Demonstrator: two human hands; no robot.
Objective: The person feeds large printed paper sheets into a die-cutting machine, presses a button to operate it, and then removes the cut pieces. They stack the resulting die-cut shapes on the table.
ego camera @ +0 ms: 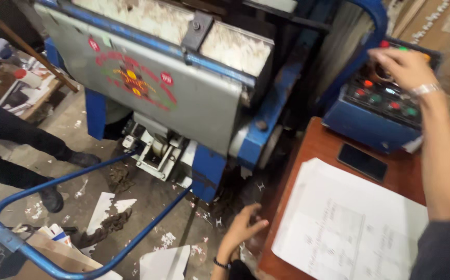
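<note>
Here the right hand (403, 66), fingers curled, presses on the blue control box (377, 111) at the worktop's (324, 145) far edge. Nearer than that box lie a dark phone (362, 162) and white sheets (339, 223). The left hand (243, 226) hangs spread, empty, beside the worktop.

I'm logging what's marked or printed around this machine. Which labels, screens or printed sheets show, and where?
Round emblem: red and yellow, on the grey machine panel.
Control panel: blue box, red and green buttons, under the right hand.
Phone: dark screen, on the brown table.
Printed sheets: white stack, table front.
</note>
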